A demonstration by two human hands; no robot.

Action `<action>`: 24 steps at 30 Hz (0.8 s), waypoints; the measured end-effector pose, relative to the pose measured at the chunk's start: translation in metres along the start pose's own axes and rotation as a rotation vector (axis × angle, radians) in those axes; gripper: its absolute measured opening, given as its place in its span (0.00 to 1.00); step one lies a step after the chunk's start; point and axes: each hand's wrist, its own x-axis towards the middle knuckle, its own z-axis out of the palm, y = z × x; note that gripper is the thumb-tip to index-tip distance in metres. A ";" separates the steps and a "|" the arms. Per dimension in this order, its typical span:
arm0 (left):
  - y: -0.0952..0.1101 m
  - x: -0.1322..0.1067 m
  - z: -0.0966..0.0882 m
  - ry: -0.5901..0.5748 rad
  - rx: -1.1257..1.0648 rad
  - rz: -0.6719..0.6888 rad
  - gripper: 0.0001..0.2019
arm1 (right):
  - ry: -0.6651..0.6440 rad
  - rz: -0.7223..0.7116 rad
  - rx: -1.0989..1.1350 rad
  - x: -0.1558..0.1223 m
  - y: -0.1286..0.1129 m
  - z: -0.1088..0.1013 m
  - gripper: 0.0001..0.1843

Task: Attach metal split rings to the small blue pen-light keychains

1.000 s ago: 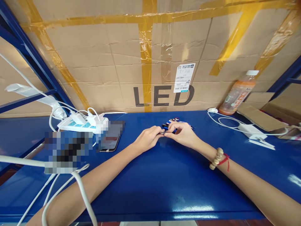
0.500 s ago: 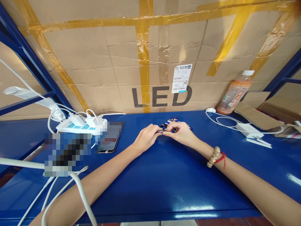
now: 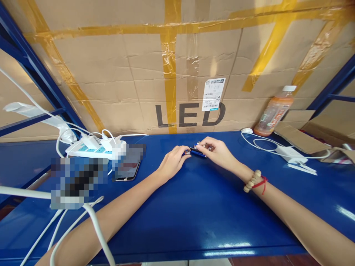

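My left hand (image 3: 174, 162) pinches a small shiny cylindrical piece (image 3: 188, 152) between thumb and fingertips, a little above the blue tabletop (image 3: 177, 214). Just to its right, my right hand (image 3: 217, 153) is bent down with thumb and fingers drawn together over a small cluster of parts. What its fingertips hold, if anything, is hidden. A dark blue, pen-like tube (image 3: 199, 153) lies between the two hands, beside the right thumb. Other small metallic and blue bits (image 3: 198, 144) show behind the right fingers, too small to name.
A power strip (image 3: 91, 149) with plugs and a phone (image 3: 127, 171) lie at left, near white cables (image 3: 94, 225). At right stand an orange drink bottle (image 3: 274, 112), a white charger (image 3: 292, 154) and an open carton (image 3: 332, 129). A large taped cardboard box (image 3: 111, 81) forms the back.
My right hand has come away from the piece in my left hand and moved slightly right over the small parts. The blue tube now shows between the hands. My left hand stays nearly still.
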 end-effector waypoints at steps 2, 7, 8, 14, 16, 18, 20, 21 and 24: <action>0.000 0.001 0.000 -0.007 -0.001 -0.008 0.05 | 0.126 0.053 -0.145 0.004 0.007 -0.013 0.15; 0.001 0.001 0.000 -0.012 0.001 0.008 0.06 | 0.169 0.217 -0.532 0.009 0.028 -0.037 0.13; 0.001 0.001 0.000 -0.009 0.002 0.011 0.06 | 0.121 0.252 -0.568 0.008 0.032 -0.039 0.13; 0.002 0.000 -0.001 -0.007 0.006 0.023 0.06 | -0.018 0.294 -0.639 0.005 0.040 -0.032 0.15; 0.002 0.000 -0.001 -0.006 0.013 0.020 0.07 | -0.030 0.279 -0.639 0.005 0.038 -0.031 0.16; 0.002 0.000 -0.001 -0.007 0.020 0.017 0.07 | -0.036 0.255 -0.620 0.006 0.035 -0.032 0.17; 0.003 0.000 -0.001 -0.011 0.022 0.017 0.07 | -0.060 0.236 -0.581 0.007 0.030 -0.034 0.17; 0.003 0.001 -0.001 -0.015 0.021 0.017 0.07 | -0.094 0.228 -0.557 0.008 0.028 -0.036 0.18; 0.003 0.001 -0.002 -0.025 0.018 0.012 0.07 | -0.245 0.188 -0.527 0.009 0.021 -0.040 0.16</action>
